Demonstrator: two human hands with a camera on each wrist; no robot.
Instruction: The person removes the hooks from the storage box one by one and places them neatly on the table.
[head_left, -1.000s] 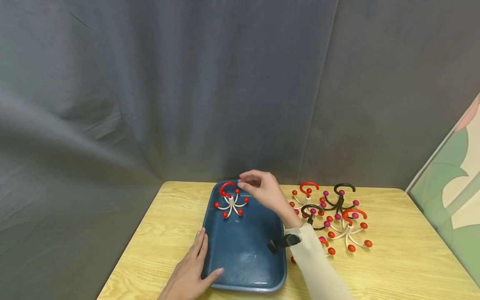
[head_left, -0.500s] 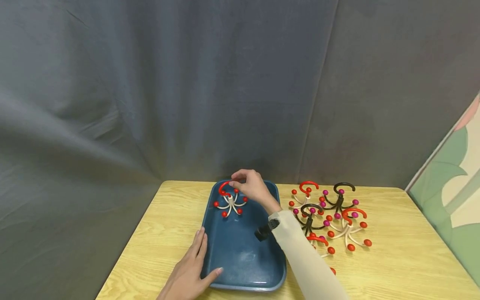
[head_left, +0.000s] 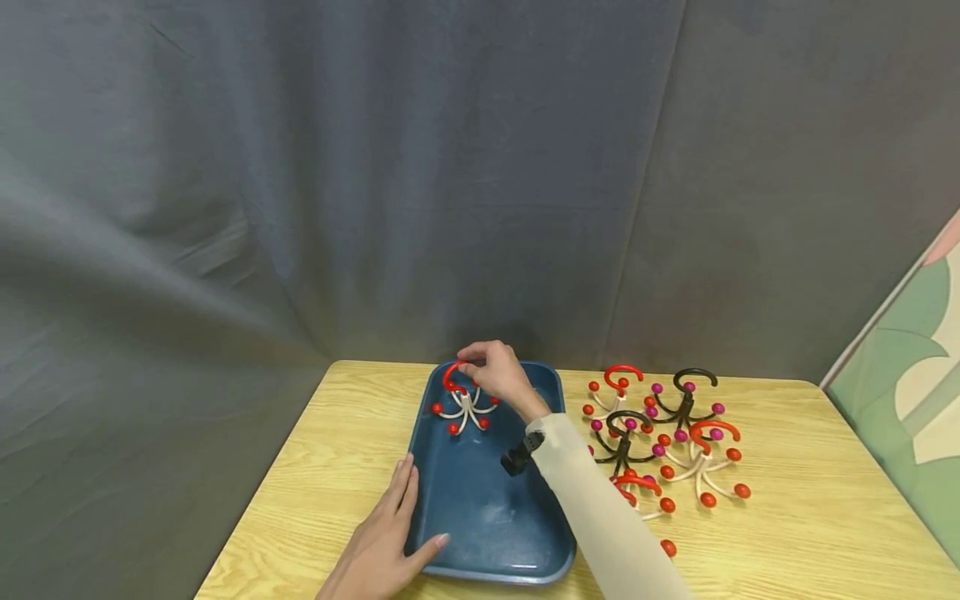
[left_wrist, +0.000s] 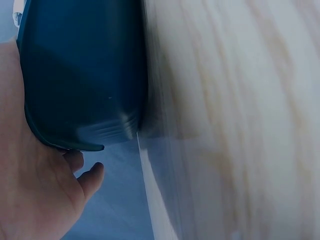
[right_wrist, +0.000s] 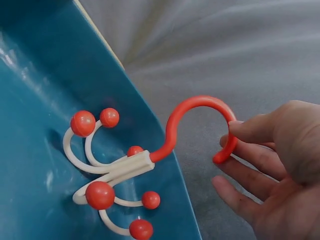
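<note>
In the back left part of the blue tray [head_left: 487,500] stands a white multi-armed hanger [head_left: 466,405] with red ball tips and a red hook on top. My right hand [head_left: 497,372] is at that hook; in the right wrist view thumb and fingers pinch the curved end of the red hook [right_wrist: 200,101]. The hanger's curved arms spread inside the tray [right_wrist: 45,165]. My left hand [head_left: 378,533] lies along the tray's left rim, fingers straight and thumb reaching over the front corner. From the left wrist, the hand [left_wrist: 45,195] shows against the tray's outer wall [left_wrist: 90,75].
Right of the tray, several similar hangers stand close together on the wooden table [head_left: 810,500]: a black one [head_left: 684,408], another black one [head_left: 624,450], a white one with a red hook [head_left: 702,467] and others partly behind my right sleeve. A grey curtain [head_left: 480,183] hangs behind the table.
My right hand has moved left from above the tray to the red hook and now pinches it. The left hand has stayed on the tray's rim.
</note>
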